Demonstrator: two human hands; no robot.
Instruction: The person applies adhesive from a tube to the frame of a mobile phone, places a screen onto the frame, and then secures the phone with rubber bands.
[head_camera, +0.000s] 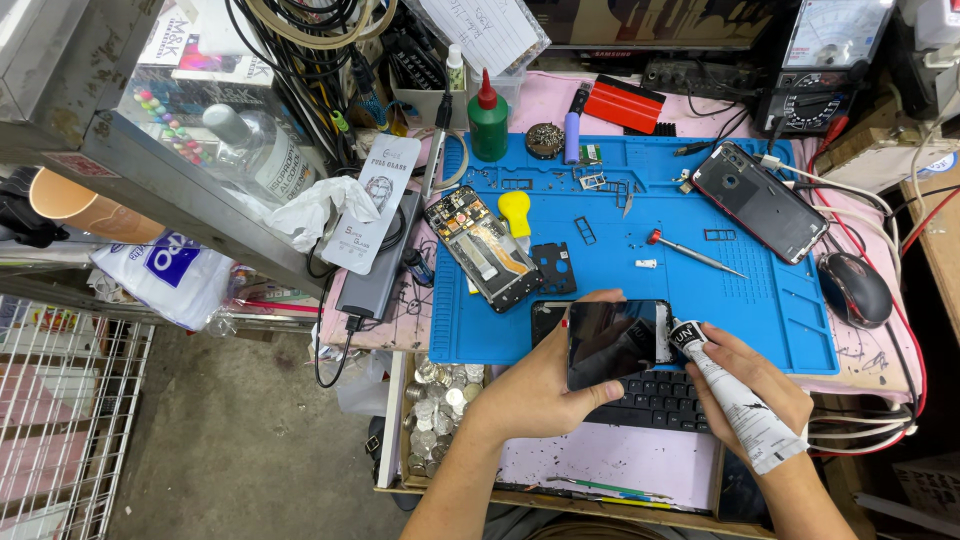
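In the head view, a dark phone screen (612, 342) is being held at the lower middle of the bench, over the near edge of the blue mat (790, 310). It is being gripped by the left hand (535, 390), thumb on the top edge and fingers closed round the left side. At three o'clock from the screen, a white glue tube (735, 400) is being squeezed in the closed right hand (760, 385), its nozzle touching the screen's right edge.

The step in hand appears to be gluing along that edge. It is judged best done with the screen kept level, the tube pressed gently and the nozzle drawn steadily, so that a thin line is being laid.

At eleven o'clock from the screen an opened phone (483, 248) is lying on the mat; at one o'clock, a screwdriver (690, 252).
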